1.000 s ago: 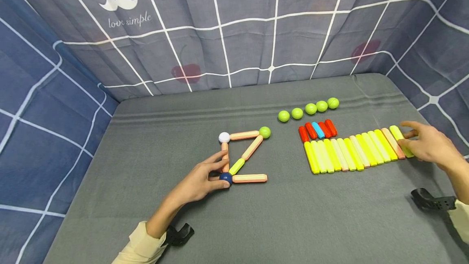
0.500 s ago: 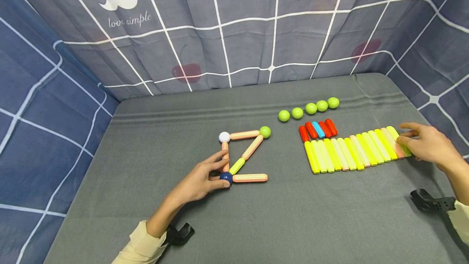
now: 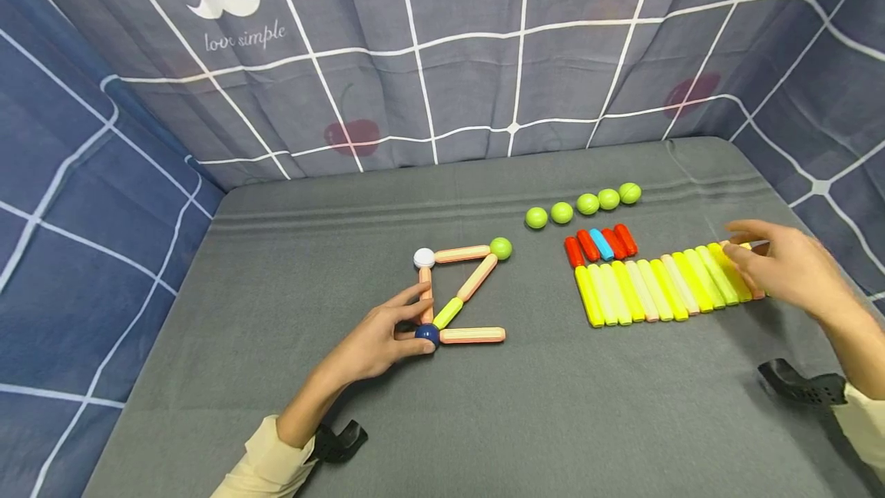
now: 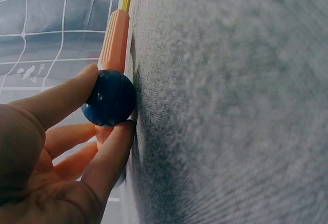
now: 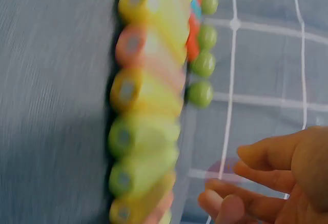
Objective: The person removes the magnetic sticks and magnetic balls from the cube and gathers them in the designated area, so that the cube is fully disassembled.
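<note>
My left hand [image 3: 369, 340] pinches a glossy dark blue ball [image 4: 108, 98] between thumb and fingers at the corner of a flat figure. From that ball a peach stick [image 3: 473, 336] points right, a short yellow stick [image 3: 448, 313] joined to a peach one slants up to a green ball [image 3: 501, 249], and another peach stick leads to a white ball [image 3: 424, 258]. A top peach stick [image 3: 462, 253] links white and green balls. Over the right end of the row of long yellow and peach sticks [image 3: 657, 290] hovers my right hand [image 3: 791, 263], fingers loosely bent, holding nothing; it partly hides the last sticks.
Short red sticks [image 3: 574, 251] and a blue one [image 3: 601, 244] lie behind the long row's left end. Further back, several green balls [image 3: 588, 204] form a line. A grey cloth [image 3: 290, 267] covers the table, with a checked curtain [image 3: 470, 83] around it.
The rightmost yellow stick has shifted left against the row. My right hand has since come off it and moved left above the row. My left hand has stayed still on the blue ball.
</note>
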Demonstrator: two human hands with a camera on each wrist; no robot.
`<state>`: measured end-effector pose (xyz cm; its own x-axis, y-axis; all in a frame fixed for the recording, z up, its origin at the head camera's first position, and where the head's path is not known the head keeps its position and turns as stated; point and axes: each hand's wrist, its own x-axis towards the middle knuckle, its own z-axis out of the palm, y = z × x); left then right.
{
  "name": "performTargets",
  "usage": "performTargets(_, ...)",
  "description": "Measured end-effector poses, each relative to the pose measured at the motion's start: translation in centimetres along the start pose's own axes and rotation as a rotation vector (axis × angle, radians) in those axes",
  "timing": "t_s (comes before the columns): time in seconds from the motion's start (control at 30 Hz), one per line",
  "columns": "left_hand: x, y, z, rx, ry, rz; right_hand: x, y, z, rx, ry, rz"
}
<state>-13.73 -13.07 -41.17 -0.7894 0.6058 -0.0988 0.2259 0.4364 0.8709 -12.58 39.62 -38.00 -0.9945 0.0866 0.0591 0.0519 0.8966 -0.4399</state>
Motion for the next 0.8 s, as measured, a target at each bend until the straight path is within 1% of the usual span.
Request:
performTargets(0.1,0.0,0.0,0.0,-0.02,-0.001,-0.001,-0.3,-1.9,0.6,0.033,0.024,-0.128)
performTargets(0.23,0.1,0.0,0.0,-0.04,-0.005,-0.004,-1.3,-4.8,1.8,0.067,0.043,-0.273)
performTargets(0.3,0.1,0.0,0.1,-0.041,-0.008,-0.003,-1.9,-6.5,2.5,0.107,0.028,-0.313)
performTargets(0.37,0.1,0.0,0.0,-0.045,-0.01,-0.005,-2.5,-8.2,3.4,0.198,-0.018,-0.333)
performTargets(0.4,0.1,0.0,0.0,-0.048,-0.01,-0.006,-2.8,-9.1,3.9,0.255,-0.053,-0.335)
performTargets(0.47,0.0,-0.1,0.0,-0.045,-0.009,-0.007,-3.4,-10.9,4.9,0.361,-0.138,-0.314)
performTargets(0.53,0.0,-0.1,0.0,-0.042,-0.009,-0.008,-4.0,-12.5,6.2,0.441,-0.202,-0.321)
performTargets(0.63,0.1,-0.1,0.1,-0.035,-0.01,-0.005,-4.5,-14.6,8.0,0.443,-0.267,-0.378)
performTargets(0.8,0.1,-0.1,0.1,-0.041,-0.008,-0.006,-4.5,-17.8,10.8,0.39,-0.323,-0.511)
